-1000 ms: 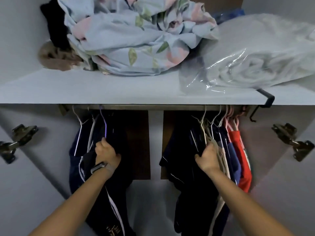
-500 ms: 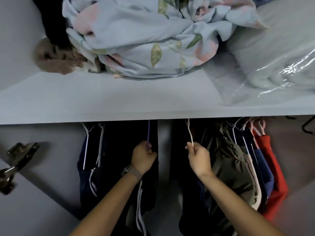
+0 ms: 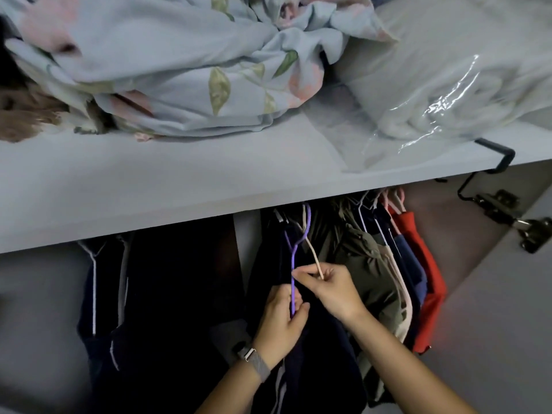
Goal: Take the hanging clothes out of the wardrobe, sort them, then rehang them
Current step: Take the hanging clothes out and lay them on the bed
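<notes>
1. A purple hanger [image 3: 294, 264] carrying a dark garment [image 3: 313, 354] is hanging under the shelf [image 3: 179, 186], near six o'clock in the wardrobe opening.
2. The left hand [image 3: 280, 321] is curling its fingers around the hanger's neck; the right hand [image 3: 334, 289], at its two o'clock, is pinching a beige hanger [image 3: 315, 258].
3. Olive, navy and red clothes [image 3: 388, 264] are crowding in at three o'clock.
4. The two hooks are sitting close together and are likely tangling if both get pulled at once, dragging neighbouring clothes off.
</notes>
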The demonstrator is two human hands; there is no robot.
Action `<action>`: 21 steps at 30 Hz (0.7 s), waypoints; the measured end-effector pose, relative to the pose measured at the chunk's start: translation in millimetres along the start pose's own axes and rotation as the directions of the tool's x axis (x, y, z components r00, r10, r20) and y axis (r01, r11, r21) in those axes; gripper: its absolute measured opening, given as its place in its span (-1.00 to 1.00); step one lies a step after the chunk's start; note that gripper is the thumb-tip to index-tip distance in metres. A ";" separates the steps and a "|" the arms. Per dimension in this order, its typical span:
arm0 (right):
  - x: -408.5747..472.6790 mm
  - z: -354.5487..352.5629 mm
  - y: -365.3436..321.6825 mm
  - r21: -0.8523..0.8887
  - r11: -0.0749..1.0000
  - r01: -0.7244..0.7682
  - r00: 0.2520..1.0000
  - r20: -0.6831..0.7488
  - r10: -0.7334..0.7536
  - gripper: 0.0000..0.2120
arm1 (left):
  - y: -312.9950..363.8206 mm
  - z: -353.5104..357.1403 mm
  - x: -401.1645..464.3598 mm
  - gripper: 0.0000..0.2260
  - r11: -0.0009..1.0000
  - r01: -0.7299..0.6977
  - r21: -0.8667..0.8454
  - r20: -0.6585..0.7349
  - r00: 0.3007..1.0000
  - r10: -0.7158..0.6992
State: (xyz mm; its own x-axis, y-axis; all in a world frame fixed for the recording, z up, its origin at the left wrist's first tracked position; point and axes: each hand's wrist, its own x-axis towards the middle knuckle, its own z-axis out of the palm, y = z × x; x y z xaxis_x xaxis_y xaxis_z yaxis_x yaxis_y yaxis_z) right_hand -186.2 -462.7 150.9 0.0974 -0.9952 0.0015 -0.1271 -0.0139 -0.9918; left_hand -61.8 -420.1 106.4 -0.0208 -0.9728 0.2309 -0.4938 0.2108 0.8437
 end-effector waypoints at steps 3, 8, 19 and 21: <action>-17.4 -0.3 6.3 0.030 0.997 -0.072 0.995 0.065 0.070 -0.89 | 2.8 12.6 -8.8 -0.75 0.999 -0.038 -0.018 0.084 0.996 0.040; -42.0 -22.4 20.8 -0.078 0.994 -0.075 0.986 -0.153 0.062 -0.55 | 19.2 10.5 -23.4 -0.80 0.967 -0.212 -0.142 0.218 0.946 0.239; -180.5 -101.2 10.6 -0.293 0.951 -0.103 0.991 -0.107 0.075 -0.56 | 77.2 64.1 8.6 -0.73 0.806 -0.579 0.118 0.409 0.769 0.492; -211.3 -119.9 3.4 -0.286 0.951 -0.115 0.986 -0.147 0.075 -0.56 | 97.2 87.0 -9.1 -0.76 0.815 -0.576 0.071 0.441 0.751 0.492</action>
State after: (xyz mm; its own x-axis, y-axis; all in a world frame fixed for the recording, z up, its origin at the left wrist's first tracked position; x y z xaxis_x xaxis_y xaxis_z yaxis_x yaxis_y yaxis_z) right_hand -325.5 -264.0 162.6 -0.0582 -0.9968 -0.0541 -0.4139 0.0734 -0.9074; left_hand -185.2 -399.2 144.1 -0.6418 -0.6691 0.3748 -0.4522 0.7249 0.5197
